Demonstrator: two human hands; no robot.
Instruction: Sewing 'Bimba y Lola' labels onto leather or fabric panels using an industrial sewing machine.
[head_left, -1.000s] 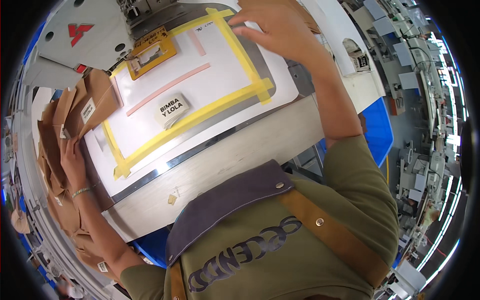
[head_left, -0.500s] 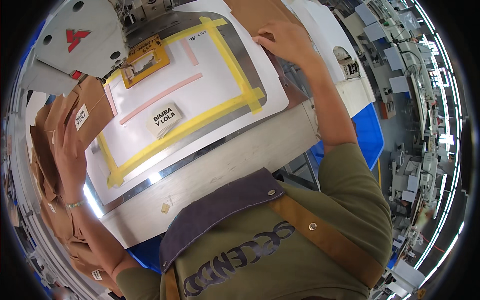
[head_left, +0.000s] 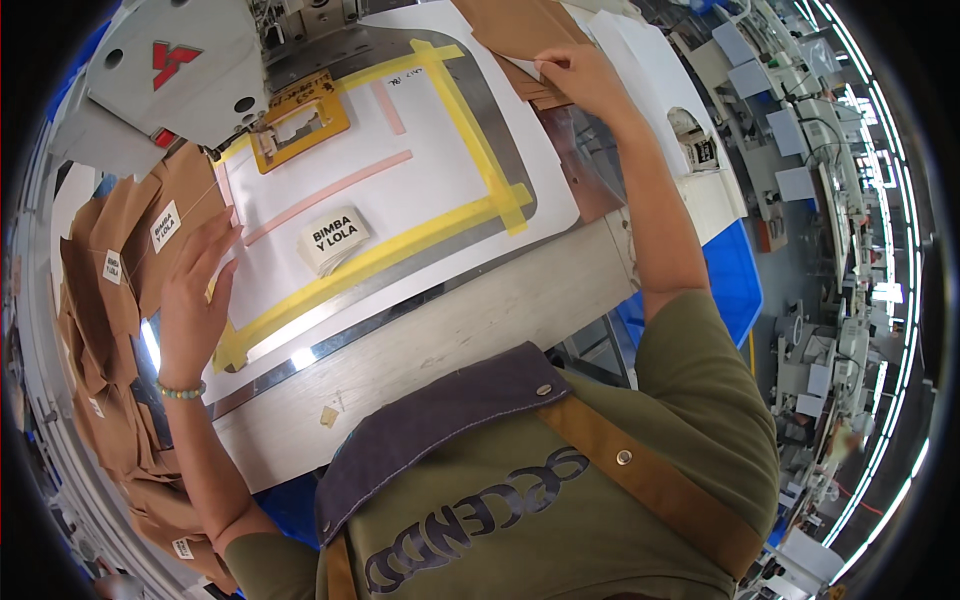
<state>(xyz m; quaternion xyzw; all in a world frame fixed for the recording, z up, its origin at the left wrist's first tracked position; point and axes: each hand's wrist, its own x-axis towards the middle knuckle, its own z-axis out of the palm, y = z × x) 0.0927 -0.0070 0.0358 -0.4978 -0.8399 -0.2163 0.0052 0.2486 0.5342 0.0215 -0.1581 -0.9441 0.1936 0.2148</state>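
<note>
My right hand (head_left: pixel 585 82) pinches the near edge of the top piece in a pile of brown fabric pieces (head_left: pixel 515 28) at the upper right. That edge is raised, and its pale underside shows. Low over the left end of the white sheet (head_left: pixel 420 185), my left hand (head_left: pixel 205 290) is open, fingers stretched and holding nothing. Beside it lie brown pieces (head_left: pixel 192 182) bearing small white labels (head_left: pixel 164 226), joined by threads. A fanned stack of white labels (head_left: pixel 336 236) rests on the sheet between my hands.
A white sewing machine head (head_left: pixel 180 95) rises at the upper left, with a yellow clamp frame (head_left: pixel 336 122) beside its needle area. Yellow tape (head_left: pixel 350 285) and pink strips (head_left: pixel 330 190) mark the sheet. A blue bin (head_left: pixel 737 280) sits below the table's right side.
My left hand has drawn back from the labelled brown pieces toward the right, onto the sheet. My right hand has moved slightly right, lifting the edge of the top brown piece.
</note>
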